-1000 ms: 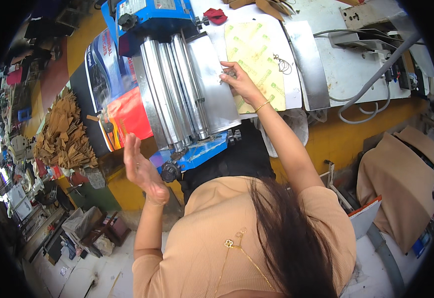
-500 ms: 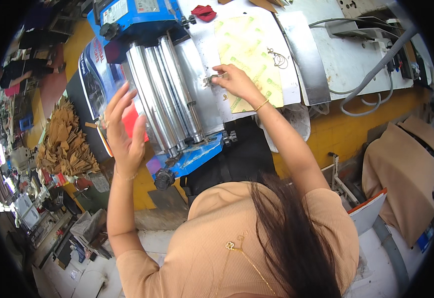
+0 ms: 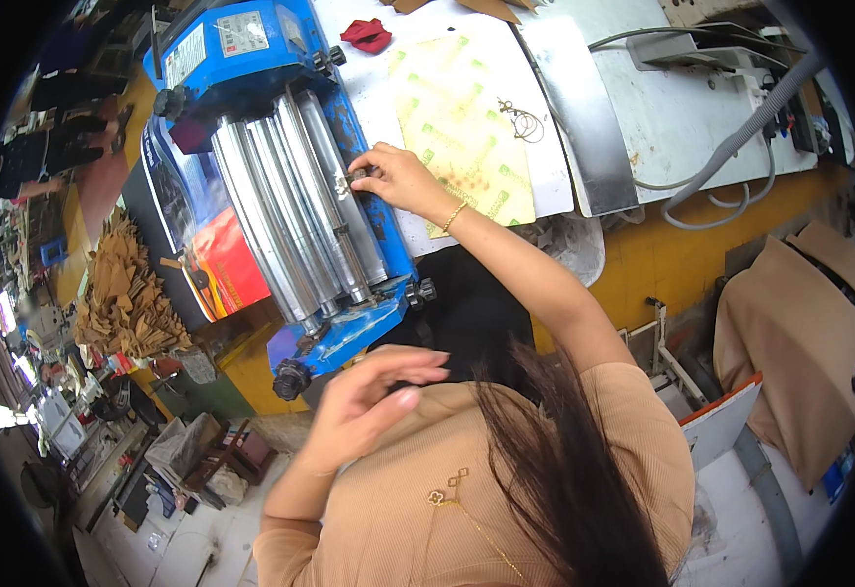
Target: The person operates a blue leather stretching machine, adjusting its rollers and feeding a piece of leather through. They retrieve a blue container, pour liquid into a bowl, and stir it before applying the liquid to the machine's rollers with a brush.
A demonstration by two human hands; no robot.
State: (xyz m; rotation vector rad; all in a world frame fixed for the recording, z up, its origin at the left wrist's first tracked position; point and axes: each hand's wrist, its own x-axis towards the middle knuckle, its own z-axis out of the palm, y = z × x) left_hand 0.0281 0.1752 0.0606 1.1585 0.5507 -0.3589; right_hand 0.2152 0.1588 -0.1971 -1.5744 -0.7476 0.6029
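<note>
A blue machine (image 3: 251, 44) with several long shiny metal rollers (image 3: 285, 210) stands before me. Along the right side of the rollers a steel plate (image 3: 324, 147) stands tilted up close to them. My right hand (image 3: 398, 181) pinches a small dark knob (image 3: 357, 177) at that plate's edge, thumb and fingers closed. The blue bed (image 3: 388, 230) shows beneath the wrist. Near my chest, below the machine's front corner, my left hand (image 3: 373, 401) holds nothing; its fingers are stretched out and slightly blurred.
A yellow patterned sheet (image 3: 462, 127) lies on white paper at the right, with a thin dark loop of cord (image 3: 523, 122) on it. A red cloth piece (image 3: 366, 36) lies behind. Left of the machine are a red-orange booklet (image 3: 227, 264) and a pile of brown pieces (image 3: 124, 293).
My right hand has moved left, and the steel plate has swung up toward the rollers, baring the blue bed. My left hand has come from beside the rollers down to my chest.
</note>
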